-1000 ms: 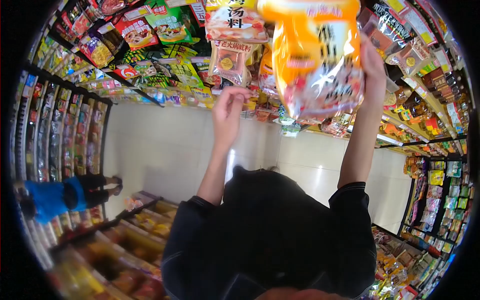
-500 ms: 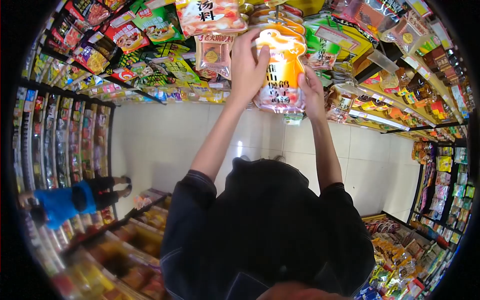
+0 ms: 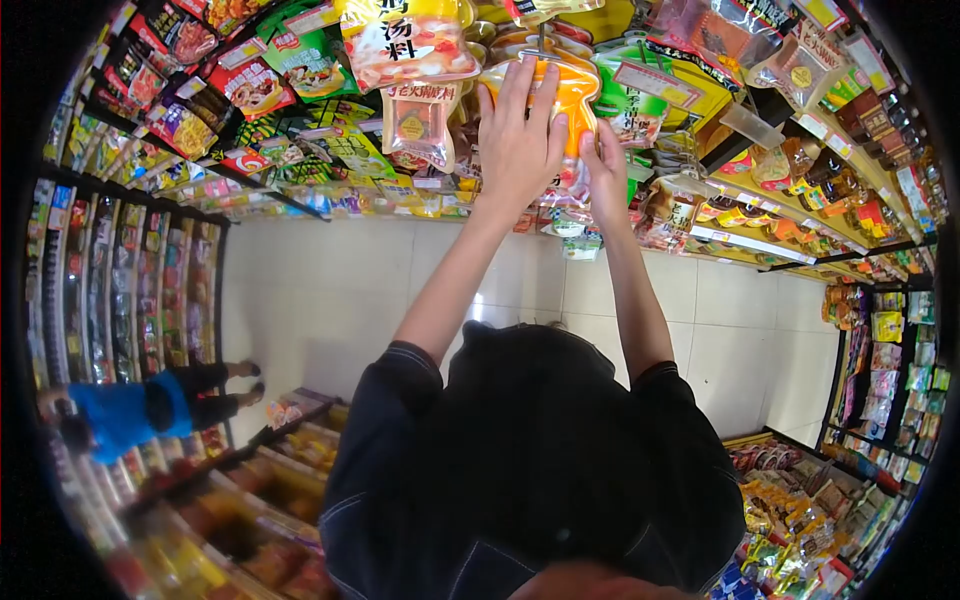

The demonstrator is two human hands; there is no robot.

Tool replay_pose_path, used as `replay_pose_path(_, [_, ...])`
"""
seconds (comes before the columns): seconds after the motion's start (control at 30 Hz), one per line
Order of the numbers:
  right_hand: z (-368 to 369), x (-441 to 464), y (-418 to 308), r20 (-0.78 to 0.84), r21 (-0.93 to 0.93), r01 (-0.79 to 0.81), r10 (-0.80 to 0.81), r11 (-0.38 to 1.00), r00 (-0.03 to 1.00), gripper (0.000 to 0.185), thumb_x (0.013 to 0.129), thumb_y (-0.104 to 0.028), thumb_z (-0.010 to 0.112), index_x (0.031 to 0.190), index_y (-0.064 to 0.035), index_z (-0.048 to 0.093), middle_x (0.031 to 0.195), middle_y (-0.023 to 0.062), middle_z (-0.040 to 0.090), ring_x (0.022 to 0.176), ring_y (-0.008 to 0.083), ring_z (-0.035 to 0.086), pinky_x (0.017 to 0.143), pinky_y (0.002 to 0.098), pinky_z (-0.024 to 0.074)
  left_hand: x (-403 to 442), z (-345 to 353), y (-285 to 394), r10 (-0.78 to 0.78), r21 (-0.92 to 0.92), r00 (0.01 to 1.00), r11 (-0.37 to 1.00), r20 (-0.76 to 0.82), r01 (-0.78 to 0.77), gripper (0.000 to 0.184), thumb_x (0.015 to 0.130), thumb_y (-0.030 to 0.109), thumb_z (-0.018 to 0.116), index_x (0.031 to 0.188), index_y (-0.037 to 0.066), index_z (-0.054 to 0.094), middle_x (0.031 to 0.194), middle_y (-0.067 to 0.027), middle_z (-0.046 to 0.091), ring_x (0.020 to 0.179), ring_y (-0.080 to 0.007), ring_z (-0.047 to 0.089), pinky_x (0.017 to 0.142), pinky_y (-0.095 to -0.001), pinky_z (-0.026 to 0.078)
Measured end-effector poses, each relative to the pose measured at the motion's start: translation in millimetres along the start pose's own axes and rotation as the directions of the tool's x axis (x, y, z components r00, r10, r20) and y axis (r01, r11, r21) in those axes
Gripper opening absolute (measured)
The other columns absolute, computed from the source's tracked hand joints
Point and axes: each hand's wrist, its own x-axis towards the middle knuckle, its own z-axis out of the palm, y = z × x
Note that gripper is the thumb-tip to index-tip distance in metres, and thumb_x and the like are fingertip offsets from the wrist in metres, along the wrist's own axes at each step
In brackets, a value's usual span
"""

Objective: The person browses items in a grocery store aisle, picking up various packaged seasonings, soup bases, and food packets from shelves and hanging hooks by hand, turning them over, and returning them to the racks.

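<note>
The left hand point(image 3: 520, 150) now spreads across the glossy, curvy-edged orange pouch point(image 3: 578, 98).

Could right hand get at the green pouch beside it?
Likely yes, once off the orange pouch: the right hand is close and the green pouch shows uncovered below; a price tag crosses its upper part.

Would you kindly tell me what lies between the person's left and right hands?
In the head view, the orange packet shows between the left hand and the right hand, the left laid over its front.
</note>
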Motion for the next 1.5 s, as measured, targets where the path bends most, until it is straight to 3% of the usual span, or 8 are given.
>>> replay_pose_path(0.4, [2.2, 2.3, -15.4, -0.052, -0.346, -0.158, 0.150, 0.925, 0.987, 0.031, 0.106, -0.029, 0.059, 0.123, -0.0027, 0.058, 0.103, 0.0022, 0.062, 0.095, 0.0096, 0.056, 0.086, 0.0259, 0.0468, 16.4, 5.2, -1.8, -0.017, 0.100, 1.000, 0.995, -0.020, 0.019, 0.045, 0.098, 0.027, 0.057, 0.140, 0.012, 0.058, 0.139, -0.0150, 0.051, 0.129, -0.0337, 0.054, 0.114, -0.0685, 0.029])
replay_pose_path(0.5, [2.5, -3.9, -13.7, -0.081, -0.261, -0.025, 0.004, 0.965, 0.997, 0.033, 0.105, -0.028, 0.061, 0.126, -0.0035, 0.054, 0.108, 0.0046, 0.060, 0.098, 0.0113, 0.057, 0.084, 0.0275, 0.0478, 15.9, -3.4, 3.1, -0.037, 0.104, 0.999, 0.994, -0.019, 0.038, 0.043, 0.098, 0.028, 0.057, 0.139, 0.013, 0.058, 0.138, -0.0129, 0.052, 0.128, -0.0306, 0.055, 0.116, -0.0685, 0.025])
replay_pose_path(0.67, [-5.3, -53.3, -24.2, -0.132, -0.348, -0.035, -0.012, 0.937, 0.991, 0.037, 0.104, -0.021, 0.061, 0.134, -0.0044, 0.048, 0.115, 0.0062, 0.054, 0.101, 0.0116, 0.055, 0.082, 0.0277, 0.0474, -26.7, -35.9, 13.0, -0.102, 0.006, 0.994, 0.995, 0.029, 0.102, 0.051, 0.097, 0.022, 0.059, 0.147, 0.011, 0.053, 0.150, -0.0197, 0.044, 0.142, -0.0400, 0.041, 0.117, -0.0636, 0.025])
replay_pose_path(0.77, [-13.4, -86.6, -25.0, -0.172, -0.314, -0.087, 0.033, 0.946, 0.985, 0.036, 0.105, -0.017, 0.060, 0.136, -0.0049, 0.046, 0.114, 0.0054, 0.053, 0.099, 0.0107, 0.054, 0.081, 0.0267, 0.0466, -59.4, -45.5, -5.8, -0.139, -0.143, 0.990, 0.980, -0.011, 0.136, 0.058, 0.091, 0.017, 0.065, 0.147, 0.009, 0.051, 0.148, -0.0211, 0.046, 0.139, -0.0408, 0.044, 0.116, -0.0624, 0.028])
replay_pose_path(0.9, [-30.0, -127.3, -12.3, -0.202, -0.269, -0.123, 0.069, 0.955, 0.977, 0.035, 0.105, -0.013, 0.058, 0.137, -0.0054, 0.046, 0.113, 0.0046, 0.053, 0.096, 0.0100, 0.053, 0.081, 0.0265, 0.0458, -55.0, -74.9, -51.5, -0.219, 0.154, 0.915, 0.947, -0.338, 0.283, 0.079, 0.082, 0.027, 0.080, 0.151, 0.009, 0.045, 0.136, -0.0197, 0.054, 0.124, -0.0390, 0.052, 0.100, -0.0481, 0.046])
replay_pose_path(1.1, [-42.9, -175.9, -2.9, -0.195, -0.321, -0.213, 0.156, 0.923, 0.968, 0.034, 0.101, -0.007, 0.059, 0.134, -0.0042, 0.050, 0.104, 0.0041, 0.056, 0.092, 0.0117, 0.056, 0.084, 0.0272, 0.0460, -41.3, -77.5, -91.2, -0.375, 0.159, 0.917, 0.905, -0.138, 0.394, 0.091, 0.068, 0.031, 0.088, 0.146, 0.009, 0.047, 0.128, -0.0211, 0.056, 0.110, -0.0375, 0.056, 0.094, -0.0474, 0.049])
replay_pose_path(1.23, [-53.7, -183.1, -4.0, -0.237, -0.348, -0.258, 0.182, 0.901, 0.954, 0.036, 0.099, -0.004, 0.058, 0.134, -0.0042, 0.050, 0.106, 0.0043, 0.055, 0.092, 0.0120, 0.055, 0.087, 0.0272, 0.0456, -33.7, -108.8, -63.2, -0.356, 0.201, 0.901, 0.891, -0.247, 0.407, 0.079, 0.069, 0.033, 0.080, 0.138, 0.009, 0.051, 0.110, -0.0182, 0.056, 0.107, -0.0403, 0.055, 0.088, -0.0503, 0.048])
replay_pose_path(1.5, [-62.9, -174.2, -19.0, -0.135, -0.290, -0.282, 0.252, 0.915, 0.958, 0.025, 0.102, -0.014, 0.062, 0.125, -0.0046, 0.061, 0.110, 0.0043, 0.061, 0.096, 0.0114, 0.058, 0.086, 0.0280, 0.0480, -94.9, -190.4, 20.8, -0.595, 0.060, 0.778, 0.800, 0.203, 0.597, 0.079, 0.069, 0.020, 0.079, 0.139, 0.006, 0.047, 0.113, -0.0226, 0.055, 0.109, -0.0439, 0.053, 0.096, -0.0507, 0.047])
